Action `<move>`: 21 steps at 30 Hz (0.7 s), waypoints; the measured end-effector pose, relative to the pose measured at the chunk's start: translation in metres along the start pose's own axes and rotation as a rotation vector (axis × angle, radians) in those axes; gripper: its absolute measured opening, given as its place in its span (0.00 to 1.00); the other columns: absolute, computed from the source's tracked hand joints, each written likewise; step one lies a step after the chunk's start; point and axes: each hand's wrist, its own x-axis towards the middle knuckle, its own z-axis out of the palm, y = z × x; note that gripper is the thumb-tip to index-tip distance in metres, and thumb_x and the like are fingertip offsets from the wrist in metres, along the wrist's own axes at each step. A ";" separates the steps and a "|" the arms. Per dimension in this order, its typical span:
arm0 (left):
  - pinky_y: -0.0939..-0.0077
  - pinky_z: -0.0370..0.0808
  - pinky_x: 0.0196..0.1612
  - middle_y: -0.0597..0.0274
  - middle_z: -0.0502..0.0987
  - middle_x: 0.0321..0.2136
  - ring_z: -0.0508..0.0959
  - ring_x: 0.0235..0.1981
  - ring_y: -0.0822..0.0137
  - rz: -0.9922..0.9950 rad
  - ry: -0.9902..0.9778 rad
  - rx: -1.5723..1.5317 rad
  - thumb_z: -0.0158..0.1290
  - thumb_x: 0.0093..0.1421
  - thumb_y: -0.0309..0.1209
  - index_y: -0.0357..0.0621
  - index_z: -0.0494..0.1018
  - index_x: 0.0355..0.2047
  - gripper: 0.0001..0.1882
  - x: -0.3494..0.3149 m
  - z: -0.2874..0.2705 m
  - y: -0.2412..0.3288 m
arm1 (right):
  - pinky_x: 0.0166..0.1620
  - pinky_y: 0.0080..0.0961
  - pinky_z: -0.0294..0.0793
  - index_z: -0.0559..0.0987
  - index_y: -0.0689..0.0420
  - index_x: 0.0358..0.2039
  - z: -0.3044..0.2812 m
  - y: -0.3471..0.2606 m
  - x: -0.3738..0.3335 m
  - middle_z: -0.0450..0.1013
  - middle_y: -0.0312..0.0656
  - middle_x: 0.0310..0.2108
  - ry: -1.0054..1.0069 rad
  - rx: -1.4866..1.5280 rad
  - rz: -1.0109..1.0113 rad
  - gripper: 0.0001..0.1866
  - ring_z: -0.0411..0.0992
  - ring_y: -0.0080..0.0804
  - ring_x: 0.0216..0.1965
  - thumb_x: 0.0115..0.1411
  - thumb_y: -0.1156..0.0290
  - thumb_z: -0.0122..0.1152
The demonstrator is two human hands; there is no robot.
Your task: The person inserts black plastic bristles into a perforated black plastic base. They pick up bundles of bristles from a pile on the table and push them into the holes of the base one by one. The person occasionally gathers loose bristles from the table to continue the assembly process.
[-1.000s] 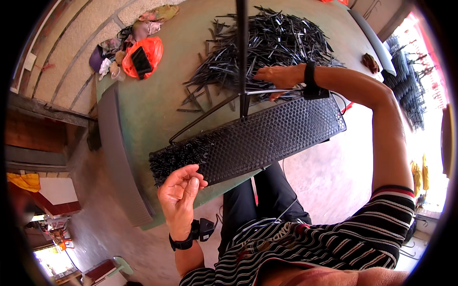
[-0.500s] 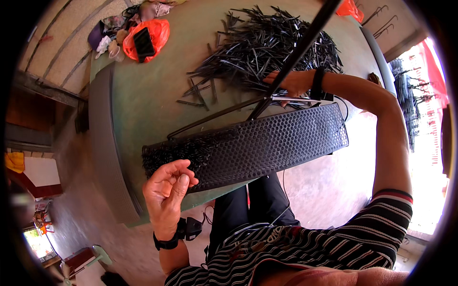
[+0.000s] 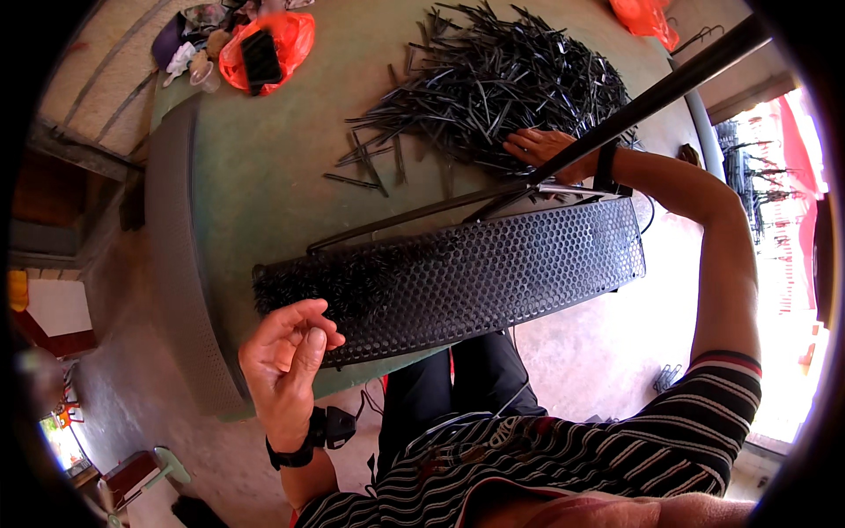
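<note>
A long black panel [image 3: 528, 260] full of round holes lies slanted across the near side of the table. At its left end, short black strips [image 3: 330, 286] stand densely packed in the holes. My left hand [image 3: 286, 361] hovers by the panel's near left edge, fingers loosely curled and thumb apart, with nothing visible in it. Beyond the panel is a big heap of loose thin black strips [image 3: 519, 88]. My right hand [image 3: 550, 151] rests at the heap's near right edge, fingers stretched out over the strips, partly behind a black bar.
A thick black bar [image 3: 651, 97] slants over the panel from the upper right, joined to a thinner rod behind it. On the green table [image 3: 255, 167], a dark phone [image 3: 260, 60] lies on a red plastic bag [image 3: 297, 40] at the far left. A grey perforated panel [image 3: 176, 255] lines the left edge.
The view has shifted slightly. My right hand still lies at the heap's edge, its fingers now plainer to see. My left hand keeps its loose curl beside the panel's packed end.
</note>
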 end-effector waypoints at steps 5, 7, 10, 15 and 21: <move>0.78 0.73 0.32 0.58 0.75 0.28 0.75 0.26 0.69 0.002 0.023 0.014 0.50 0.57 0.21 0.32 0.72 0.41 0.11 0.000 -0.002 -0.008 | 0.60 0.39 0.58 0.53 0.67 0.60 0.012 0.016 0.002 0.50 0.55 0.61 0.102 0.098 0.149 0.51 0.54 0.49 0.61 0.37 0.66 0.69; 0.78 0.73 0.32 0.58 0.75 0.28 0.75 0.26 0.69 0.001 0.033 0.014 0.49 0.57 0.20 0.32 0.72 0.41 0.11 0.000 -0.006 -0.009 | 0.62 0.38 0.56 0.53 0.67 0.60 -0.001 0.016 0.003 0.51 0.54 0.61 0.076 0.132 0.244 0.52 0.54 0.49 0.60 0.35 0.72 0.71; 0.77 0.73 0.32 0.58 0.75 0.28 0.75 0.26 0.69 -0.004 0.052 0.026 0.49 0.57 0.20 0.32 0.72 0.41 0.11 -0.003 -0.011 -0.007 | 0.62 0.38 0.56 0.52 0.67 0.60 0.005 0.035 0.011 0.52 0.55 0.60 0.077 0.090 0.213 0.52 0.54 0.48 0.61 0.36 0.72 0.71; 0.78 0.71 0.33 0.57 0.74 0.28 0.74 0.26 0.69 0.050 0.055 0.097 0.48 0.57 0.20 0.31 0.71 0.42 0.12 0.000 -0.018 0.015 | 0.44 0.43 0.67 0.60 0.64 0.54 0.037 0.025 0.025 0.61 0.52 0.43 0.145 0.184 0.439 0.41 0.64 0.49 0.44 0.38 0.75 0.68; 0.82 0.69 0.34 0.55 0.75 0.27 0.75 0.28 0.70 0.259 -0.028 0.195 0.50 0.56 0.20 0.28 0.70 0.43 0.14 0.007 -0.017 0.070 | 0.45 0.41 0.68 0.63 0.64 0.47 0.017 0.020 0.016 0.63 0.52 0.42 0.252 0.279 0.412 0.37 0.64 0.52 0.47 0.34 0.74 0.69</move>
